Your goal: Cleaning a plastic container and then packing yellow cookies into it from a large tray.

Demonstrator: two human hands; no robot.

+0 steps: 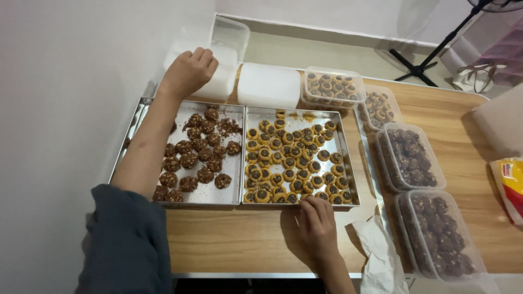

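Cookies fill four clear tubs at three o'clock, two with pale chocolate-centred rounds (333,86), two with dark ones (409,157); both trays remain part full. Left hand (188,71) reaches to eleven o'clock, fingers curled over a white lidded tub (218,81) (contents hidden). Right hand (316,224) lies flat at six o'clock, fingertips on the near rim of the right tray (348,179), gripping nothing. The left tray (233,185) holds scattered dark cookies (197,155)
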